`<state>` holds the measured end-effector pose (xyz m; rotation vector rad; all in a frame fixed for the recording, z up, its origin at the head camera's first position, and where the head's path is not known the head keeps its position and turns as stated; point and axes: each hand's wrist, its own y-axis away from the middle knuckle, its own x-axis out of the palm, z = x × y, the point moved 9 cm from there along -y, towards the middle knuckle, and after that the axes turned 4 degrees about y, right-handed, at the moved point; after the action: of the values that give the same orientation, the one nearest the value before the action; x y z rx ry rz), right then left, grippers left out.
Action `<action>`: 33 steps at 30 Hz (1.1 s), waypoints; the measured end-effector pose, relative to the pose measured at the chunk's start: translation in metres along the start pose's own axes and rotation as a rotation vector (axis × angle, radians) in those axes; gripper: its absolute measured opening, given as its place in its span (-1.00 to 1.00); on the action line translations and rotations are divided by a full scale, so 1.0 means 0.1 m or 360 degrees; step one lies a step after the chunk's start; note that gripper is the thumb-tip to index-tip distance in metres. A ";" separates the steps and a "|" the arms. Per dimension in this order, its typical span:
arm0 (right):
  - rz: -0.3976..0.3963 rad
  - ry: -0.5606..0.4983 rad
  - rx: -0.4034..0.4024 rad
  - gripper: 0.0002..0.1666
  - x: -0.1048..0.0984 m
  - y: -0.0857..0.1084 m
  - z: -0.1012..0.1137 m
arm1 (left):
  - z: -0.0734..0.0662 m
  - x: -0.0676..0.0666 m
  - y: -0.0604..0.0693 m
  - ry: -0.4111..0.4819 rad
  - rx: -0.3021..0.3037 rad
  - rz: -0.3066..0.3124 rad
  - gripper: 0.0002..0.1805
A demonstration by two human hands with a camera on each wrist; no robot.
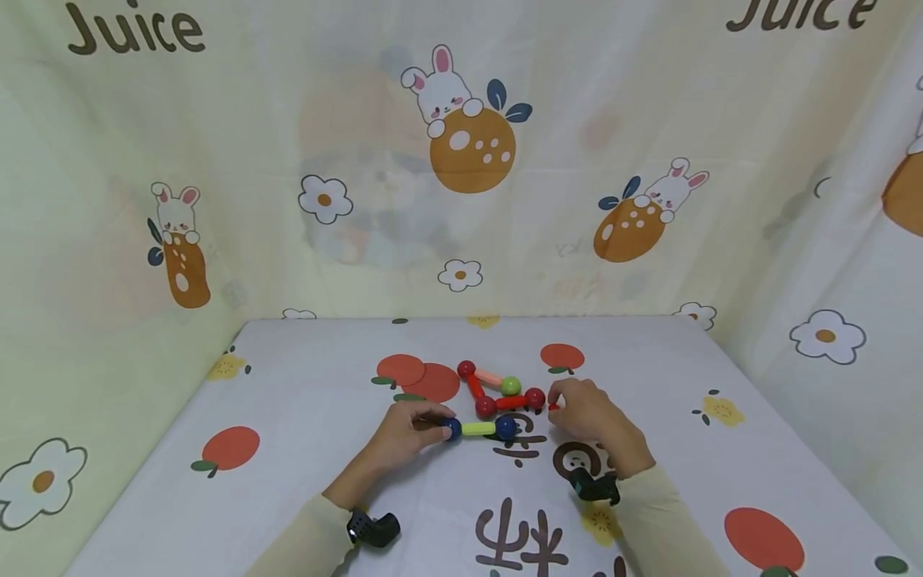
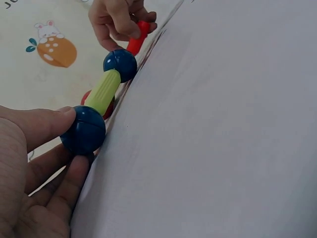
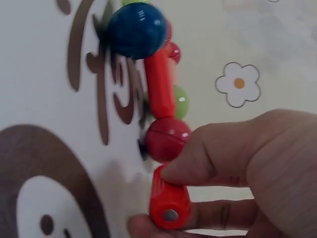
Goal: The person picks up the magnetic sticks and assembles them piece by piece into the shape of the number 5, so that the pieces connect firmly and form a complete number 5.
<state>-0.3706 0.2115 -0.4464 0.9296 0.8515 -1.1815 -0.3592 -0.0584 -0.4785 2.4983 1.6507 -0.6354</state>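
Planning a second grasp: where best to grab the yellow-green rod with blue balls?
Probably the right blue ball, coming from the near right: that round end is bare there, while the left hand holds the other end and a red ball sits just beyond the yellow-green rod.

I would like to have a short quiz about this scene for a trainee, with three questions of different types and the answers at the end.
1. What colour is the ball which the left hand pinches?
A. Red
B. Blue
C. Green

2. True or false: the right hand holds a blue ball.

3. Fill in the missing word: the pink stick lies between a red ball and a ____ ball.

Key:
1. B. It is a blue ball.
2. False. It holds a red stick.
3. Green. The green ball is at the other end.
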 end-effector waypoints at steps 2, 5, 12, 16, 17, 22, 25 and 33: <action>-0.0008 -0.0035 -0.0022 -0.75 -0.02 -0.01 0.02 | 0.00 0.00 0.00 -0.0005 -0.0010 -0.0001 -0.74; 0.0004 -0.0125 -0.0080 -0.75 -0.04 -0.01 0.07 | 0.01 -0.01 0.00 -0.0011 -0.0027 -0.0009 -0.75; 0.0061 -0.0432 -0.0120 -0.69 -0.02 0.00 0.17 | 0.03 -0.01 0.00 -0.0022 -0.0013 -0.0013 -0.76; 0.0092 -0.0665 -0.0151 -0.65 -0.02 0.04 0.25 | 0.01 -0.02 -0.01 -0.0047 -0.0019 -0.0045 -0.76; 0.0101 -0.0715 -0.0167 -0.64 -0.02 0.05 0.28 | 0.01 -0.03 -0.02 -0.0052 -0.0023 -0.0055 -0.75; 0.0200 -0.0919 -0.0218 -0.63 0.05 0.09 0.47 | -0.01 -0.05 -0.03 -0.0049 -0.0033 -0.0079 -0.75; 0.0247 -0.0945 -0.0224 -0.63 0.10 0.10 0.55 | -0.01 -0.05 -0.03 -0.0047 -0.0021 -0.0077 -0.74; 0.0271 -0.0859 -0.0288 -0.71 0.25 0.14 0.78 | 0.01 -0.04 -0.03 -0.0065 0.0019 -0.0067 -0.74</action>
<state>-0.3481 0.1324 -0.4380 0.4855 0.4240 -1.1111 -0.3632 -0.0609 -0.4778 2.4474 1.6947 -0.6979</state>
